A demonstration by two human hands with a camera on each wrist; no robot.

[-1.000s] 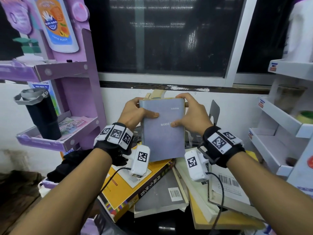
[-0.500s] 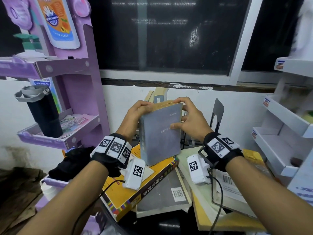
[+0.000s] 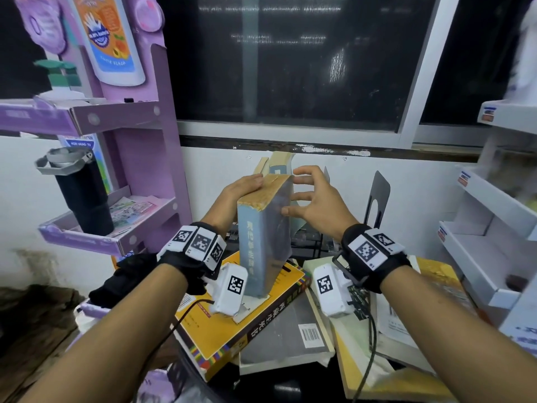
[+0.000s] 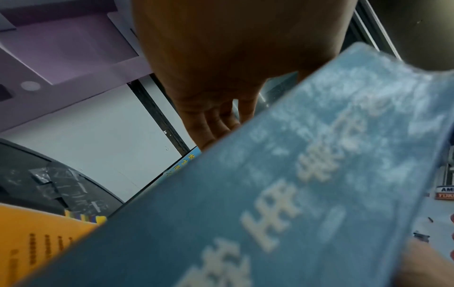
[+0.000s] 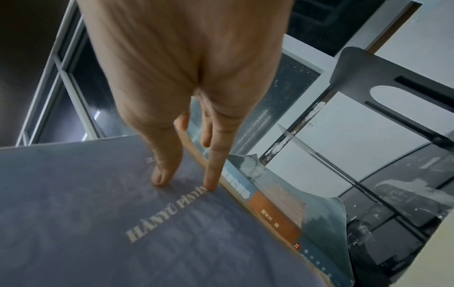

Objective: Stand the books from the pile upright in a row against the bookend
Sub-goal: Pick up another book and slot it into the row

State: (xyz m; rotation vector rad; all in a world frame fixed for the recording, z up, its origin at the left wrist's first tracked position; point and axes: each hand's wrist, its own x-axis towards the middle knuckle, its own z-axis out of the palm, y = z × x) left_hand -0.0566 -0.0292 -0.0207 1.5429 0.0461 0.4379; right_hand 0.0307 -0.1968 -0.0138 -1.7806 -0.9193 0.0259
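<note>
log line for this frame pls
left hand: grips top of blue-grey hardcover book | right hand: straight fingers on cover | book: upright on yellow book | black metal bookend: not reached

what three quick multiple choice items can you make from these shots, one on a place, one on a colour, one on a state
1. Where does the blue-grey book stand?
A. on the yellow book
B. on the purple shelf
C. on the floor

2. What colour is the tumbler on the purple rack?
A. red
B. black
C. green

3. How is the right hand on that book?
A. fist round the spine
B. off it entirely
C. straight fingers touching the cover

Answers: 1 A, its lower end rests on the yellow book in the pile; 2 B, dark body with a grey lid; 3 C, the right wrist view shows the tips on the cover, while the left hand holds the top.
</note>
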